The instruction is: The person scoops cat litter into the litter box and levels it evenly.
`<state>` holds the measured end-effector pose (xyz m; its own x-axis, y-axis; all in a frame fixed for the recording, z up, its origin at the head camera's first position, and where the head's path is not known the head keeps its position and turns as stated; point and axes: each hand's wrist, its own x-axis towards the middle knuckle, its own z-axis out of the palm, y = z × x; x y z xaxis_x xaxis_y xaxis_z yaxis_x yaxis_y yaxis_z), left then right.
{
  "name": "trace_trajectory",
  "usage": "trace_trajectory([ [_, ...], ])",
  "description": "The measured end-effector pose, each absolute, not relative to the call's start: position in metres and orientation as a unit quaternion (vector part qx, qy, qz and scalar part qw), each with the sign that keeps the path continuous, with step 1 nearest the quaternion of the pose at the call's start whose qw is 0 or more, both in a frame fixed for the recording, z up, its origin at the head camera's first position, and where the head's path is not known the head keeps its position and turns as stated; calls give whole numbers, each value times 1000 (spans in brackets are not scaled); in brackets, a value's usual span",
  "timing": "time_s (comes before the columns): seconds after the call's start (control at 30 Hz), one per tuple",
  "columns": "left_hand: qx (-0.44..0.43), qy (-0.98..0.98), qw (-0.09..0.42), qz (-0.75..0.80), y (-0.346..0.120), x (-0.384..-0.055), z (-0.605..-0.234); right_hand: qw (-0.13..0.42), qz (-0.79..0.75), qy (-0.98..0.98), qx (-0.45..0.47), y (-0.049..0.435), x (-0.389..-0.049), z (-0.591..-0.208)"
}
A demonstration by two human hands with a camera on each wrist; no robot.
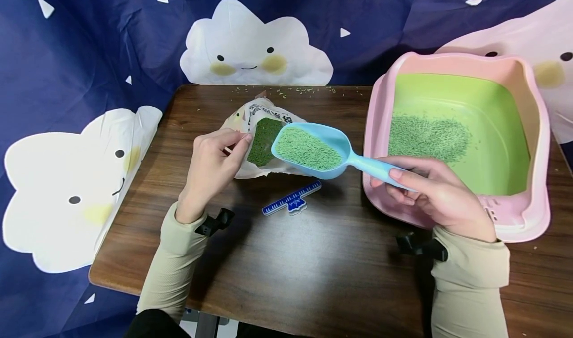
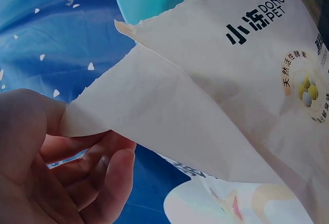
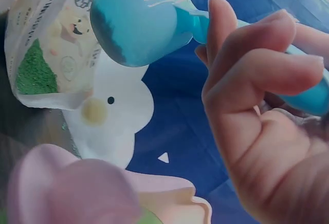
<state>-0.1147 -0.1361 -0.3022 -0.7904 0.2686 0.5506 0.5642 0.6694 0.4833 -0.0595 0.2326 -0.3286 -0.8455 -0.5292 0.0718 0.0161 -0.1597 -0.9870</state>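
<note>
My right hand [image 1: 438,194] grips the handle of a light-blue scoop [image 1: 335,138], which holds a heap of green pellets [image 1: 304,150]. The scoop's bowl hovers level over the right part of the open white bag [image 1: 243,117], which has dark green contents showing inside. At the bag's left edge, my left hand [image 1: 212,161] pinches the paper between thumb and forefinger. The left wrist view shows that pinched corner of the bag [image 2: 205,100] pulled outward. The right wrist view shows the scoop [image 3: 149,23] from below, with fingers curled round its handle.
A pink litter box [image 1: 456,62] with a green inside stands on the right, green pellets [image 1: 425,136] lying in its left part. A blue bag clip [image 1: 291,199] lies in front of the bag. Pellets are scattered along the back edge of the wooden table [image 1: 313,263].
</note>
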Motion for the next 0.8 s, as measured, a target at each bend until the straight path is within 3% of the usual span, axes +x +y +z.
trace_trajectory([
  [0.17, -236, -886, 221, -332, -136, -115, -302, 182, -757, 601, -183, 240, -54, -325],
  [0.8, -234, -885, 221, -335, -138, -115, -302, 143, -802, 525, -246, 270, -49, -329],
])
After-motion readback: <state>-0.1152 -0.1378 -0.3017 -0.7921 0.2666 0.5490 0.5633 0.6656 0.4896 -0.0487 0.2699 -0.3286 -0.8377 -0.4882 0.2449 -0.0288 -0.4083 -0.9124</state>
